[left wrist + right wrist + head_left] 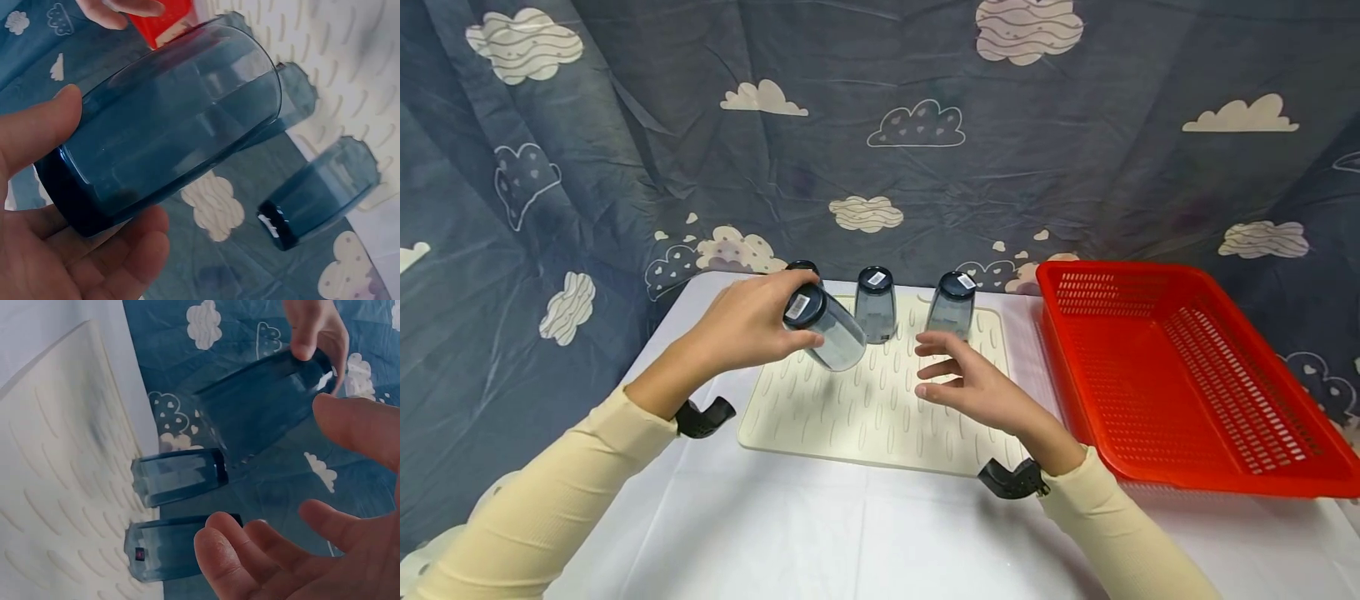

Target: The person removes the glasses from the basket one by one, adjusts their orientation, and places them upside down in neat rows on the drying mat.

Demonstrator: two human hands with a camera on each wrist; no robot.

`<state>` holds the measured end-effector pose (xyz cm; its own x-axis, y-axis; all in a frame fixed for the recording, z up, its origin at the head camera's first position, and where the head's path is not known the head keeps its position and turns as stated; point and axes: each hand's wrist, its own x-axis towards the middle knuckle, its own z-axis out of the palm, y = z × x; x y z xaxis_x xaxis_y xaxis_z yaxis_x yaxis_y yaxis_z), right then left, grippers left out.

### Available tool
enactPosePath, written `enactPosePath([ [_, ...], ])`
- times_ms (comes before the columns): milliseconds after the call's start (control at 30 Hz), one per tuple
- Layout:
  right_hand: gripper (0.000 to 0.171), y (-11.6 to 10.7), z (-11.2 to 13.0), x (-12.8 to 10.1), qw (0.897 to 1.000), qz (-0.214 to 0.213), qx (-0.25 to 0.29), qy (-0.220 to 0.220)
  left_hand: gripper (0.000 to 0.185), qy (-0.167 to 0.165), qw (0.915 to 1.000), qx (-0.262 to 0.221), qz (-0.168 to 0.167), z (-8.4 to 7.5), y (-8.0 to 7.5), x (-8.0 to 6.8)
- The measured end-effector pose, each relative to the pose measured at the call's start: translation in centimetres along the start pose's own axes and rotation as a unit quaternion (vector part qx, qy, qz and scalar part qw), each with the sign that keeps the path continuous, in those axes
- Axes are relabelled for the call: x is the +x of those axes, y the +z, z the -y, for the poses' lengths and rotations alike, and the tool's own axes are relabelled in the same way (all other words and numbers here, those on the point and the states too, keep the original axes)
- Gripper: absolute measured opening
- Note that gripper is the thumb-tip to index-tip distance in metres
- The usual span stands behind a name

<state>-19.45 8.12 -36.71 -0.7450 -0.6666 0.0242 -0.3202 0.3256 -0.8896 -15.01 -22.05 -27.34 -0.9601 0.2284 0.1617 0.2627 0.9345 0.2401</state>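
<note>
Bright, even light overhead; soft shadows under the sleeves on the table point(865, 533); head view bows at its edges; wrist views slightly soft close up.

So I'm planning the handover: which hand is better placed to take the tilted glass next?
Probably the right hand: it hovers open beside the tilted glass, which the left hand grips by its base.

Glass point(802, 267) behind the left hand point(747, 323) mostly hidden; basket's point(1262, 475) far-right corner off frame.
</note>
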Motion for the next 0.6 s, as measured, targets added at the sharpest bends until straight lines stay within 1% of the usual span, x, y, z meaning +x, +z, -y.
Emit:
enactPosePath([
  [67, 0.064, 0.0, 0.0, 0.0, 1.000, 0.003, -0.009, 0.001, 0.066, -0.008, 1.0000, 0.002, 0.005, 0.3, 0.3, -0.1],
  [167, 0.063, -0.2, -0.1, 0.0, 1.000, 0.004, -0.016, -0.002, 0.070, -0.019, 0.9998, -0.002, 0.010, 0.8, 0.8, -0.1],
  [267, 0.062, -0.2, 0.0, 0.0, 1.000, 0.005, -0.016, 0.000, 0.071, -0.024, 0.9994, -0.020, 0.017, 1.3, 1.3, 0.0],
  [433, 0.060, -0.5, -0.2, -0.2, 1.000, 0.006, -0.020, 0.008, 0.071, -0.019, 0.9982, -0.047, 0.032, 2.0, 2.5, 0.2],
  [600, 0.059, -0.8, -0.5, -0.4, 1.000, 0.003, -0.023, 0.008, 0.072, -0.015, 0.9980, -0.048, 0.038, 2.5, 3.6, 0.3],
])
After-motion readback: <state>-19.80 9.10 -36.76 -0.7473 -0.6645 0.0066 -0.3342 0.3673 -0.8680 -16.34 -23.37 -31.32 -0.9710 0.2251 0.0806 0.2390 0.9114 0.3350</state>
